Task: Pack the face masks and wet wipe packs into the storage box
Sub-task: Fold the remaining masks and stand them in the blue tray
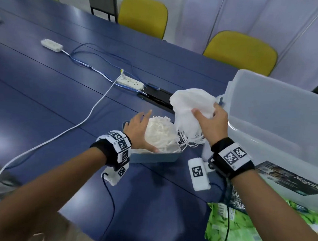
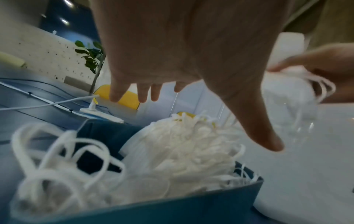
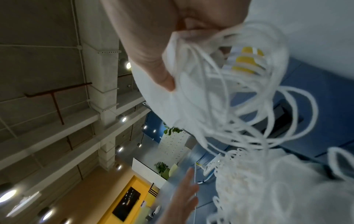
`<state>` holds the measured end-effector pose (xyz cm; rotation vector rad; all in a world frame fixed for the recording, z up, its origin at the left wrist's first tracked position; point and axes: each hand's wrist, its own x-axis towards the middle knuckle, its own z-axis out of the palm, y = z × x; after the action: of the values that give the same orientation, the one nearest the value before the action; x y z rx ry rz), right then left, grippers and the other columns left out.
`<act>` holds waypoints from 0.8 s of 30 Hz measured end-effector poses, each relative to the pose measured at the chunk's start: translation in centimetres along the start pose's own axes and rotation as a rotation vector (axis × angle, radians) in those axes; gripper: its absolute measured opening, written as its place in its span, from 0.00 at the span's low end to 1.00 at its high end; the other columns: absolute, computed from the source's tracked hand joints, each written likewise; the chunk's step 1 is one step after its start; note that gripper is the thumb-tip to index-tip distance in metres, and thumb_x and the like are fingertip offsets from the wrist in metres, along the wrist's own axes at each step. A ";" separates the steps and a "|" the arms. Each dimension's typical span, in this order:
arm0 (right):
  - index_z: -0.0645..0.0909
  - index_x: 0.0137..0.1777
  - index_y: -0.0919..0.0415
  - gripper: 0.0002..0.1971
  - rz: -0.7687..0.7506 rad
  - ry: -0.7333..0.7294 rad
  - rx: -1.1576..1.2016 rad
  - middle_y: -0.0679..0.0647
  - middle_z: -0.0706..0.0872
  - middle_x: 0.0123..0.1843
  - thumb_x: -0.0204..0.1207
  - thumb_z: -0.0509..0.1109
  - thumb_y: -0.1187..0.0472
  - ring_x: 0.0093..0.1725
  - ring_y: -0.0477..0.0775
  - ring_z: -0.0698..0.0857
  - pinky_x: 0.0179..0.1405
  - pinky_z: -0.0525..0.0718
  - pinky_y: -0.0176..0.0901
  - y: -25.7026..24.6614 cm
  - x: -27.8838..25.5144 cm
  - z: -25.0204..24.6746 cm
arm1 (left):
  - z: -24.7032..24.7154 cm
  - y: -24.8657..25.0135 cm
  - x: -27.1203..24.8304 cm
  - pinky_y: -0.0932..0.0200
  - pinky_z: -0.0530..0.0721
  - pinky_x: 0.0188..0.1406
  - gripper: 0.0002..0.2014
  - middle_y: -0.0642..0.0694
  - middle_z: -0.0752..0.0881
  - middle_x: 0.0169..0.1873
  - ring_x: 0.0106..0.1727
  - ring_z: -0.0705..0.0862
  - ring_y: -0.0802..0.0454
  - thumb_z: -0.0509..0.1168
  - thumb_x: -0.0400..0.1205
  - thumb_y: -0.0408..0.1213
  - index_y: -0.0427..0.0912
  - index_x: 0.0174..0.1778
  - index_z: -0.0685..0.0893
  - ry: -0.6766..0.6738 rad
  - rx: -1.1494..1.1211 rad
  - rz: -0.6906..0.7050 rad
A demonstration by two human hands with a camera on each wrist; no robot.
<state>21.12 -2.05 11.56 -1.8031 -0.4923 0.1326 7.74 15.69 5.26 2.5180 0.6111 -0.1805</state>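
– Hands? 
– My right hand grips a bunch of masks above the worktop, beside the storage box. My left hand, fingers straight, touches the masks left in the blue carton.
– Wipes?
– Green packs near me.

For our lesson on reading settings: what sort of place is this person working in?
Probably an office or meeting room. A long blue table carries power strips and cables, yellow chairs line its far side, and the right wrist view shows a large open interior with an exposed concrete ceiling.
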 end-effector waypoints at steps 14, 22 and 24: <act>0.74 0.43 0.52 0.09 -0.054 0.091 -0.056 0.37 0.82 0.41 0.76 0.69 0.67 0.40 0.29 0.80 0.43 0.78 0.28 3.2 5.7 4.8 | 2.8 1.1 4.0 0.31 0.59 0.76 0.72 0.41 0.57 0.77 0.77 0.57 0.39 0.80 0.57 0.59 0.61 0.79 0.27 -0.102 0.412 0.185; 0.73 0.49 0.53 0.19 -0.257 -0.345 -0.302 0.51 0.87 0.59 0.65 0.67 0.77 0.57 0.58 0.85 0.52 0.85 0.54 6.4 4.6 8.1 | 2.9 1.3 3.7 0.46 0.66 0.70 0.53 0.41 0.69 0.71 0.69 0.71 0.39 0.75 0.65 0.58 0.43 0.82 0.57 -0.005 0.472 0.269; 0.70 0.47 0.47 0.18 -0.270 -0.561 -0.423 0.51 0.89 0.56 0.66 0.66 0.72 0.52 0.61 0.86 0.47 0.84 0.57 6.9 4.6 8.8 | 3.0 1.4 3.5 0.47 0.66 0.70 0.41 0.40 0.73 0.70 0.70 0.72 0.38 0.72 0.69 0.55 0.41 0.76 0.69 -0.008 0.458 0.285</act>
<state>24.13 6.22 3.22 -2.0814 -1.2310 0.3737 11.50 14.37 2.47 3.0072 0.2145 -0.2478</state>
